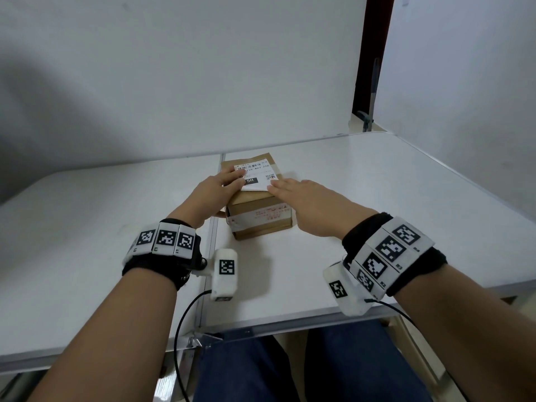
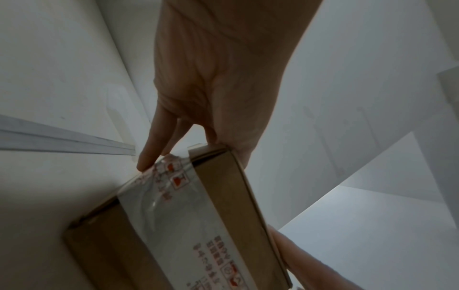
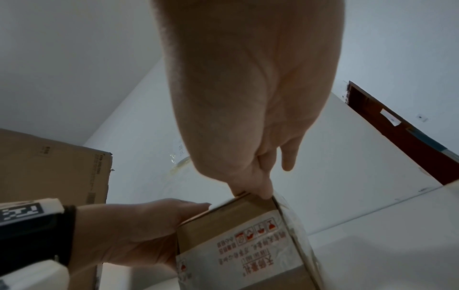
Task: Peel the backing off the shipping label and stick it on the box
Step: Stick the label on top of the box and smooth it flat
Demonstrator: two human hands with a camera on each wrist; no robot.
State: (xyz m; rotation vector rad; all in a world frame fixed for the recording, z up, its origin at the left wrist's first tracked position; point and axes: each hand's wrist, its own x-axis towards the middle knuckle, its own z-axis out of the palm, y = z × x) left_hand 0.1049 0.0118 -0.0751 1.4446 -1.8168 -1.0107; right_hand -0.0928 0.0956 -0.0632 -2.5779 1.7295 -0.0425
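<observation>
A small brown cardboard box (image 1: 261, 224) stands on the white table, sealed with clear tape bearing red print (image 1: 269, 214). The white shipping label (image 1: 258, 174), with barcode and QR code, lies on the box top. My left hand (image 1: 216, 188) has its straight fingers flat on the label's left part, thumb down by the box's near left side. My right hand (image 1: 298, 190) presses flat fingers on the label's near right corner. The left wrist view shows the left hand (image 2: 211, 88) over the box edge (image 2: 223, 206). The right wrist view shows the right hand (image 3: 248, 117) on the box top edge (image 3: 236, 215).
The white folding table (image 1: 391, 204) has a seam (image 1: 213, 236) just left of the box. A wall stands close behind, with a dark red door frame (image 1: 374, 53) at the back right. A larger cardboard piece (image 3: 54, 172) shows at left in the right wrist view.
</observation>
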